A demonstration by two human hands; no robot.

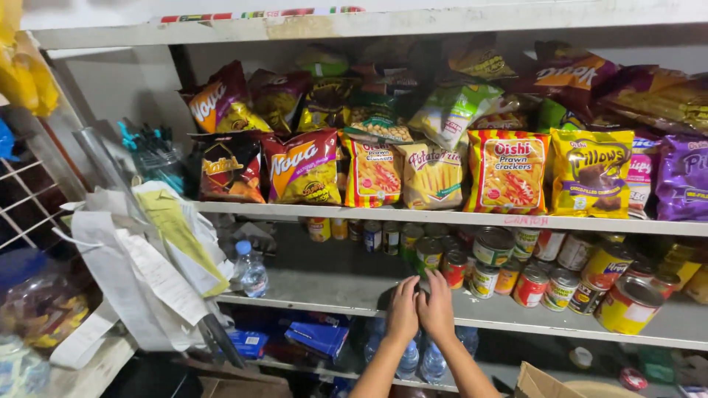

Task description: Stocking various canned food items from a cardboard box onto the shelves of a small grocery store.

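A green-labelled can (427, 256) stands upright on the grey middle shelf (324, 284), at the front left of a cluster of cans, just beyond the fingertips of both hands. Beside it to the right stands a red-labelled can (454, 269), also upright, with its silver lid showing. Both sit close together, near the shelf's front edge.

White metal shelving unit (383, 215), paint chipped on top edge, fills the view; pale wall behind upper shelf. Wire rack (22, 199) far left of the hands, cardboard box (542, 383) lower right. Dim below, brighter up top.
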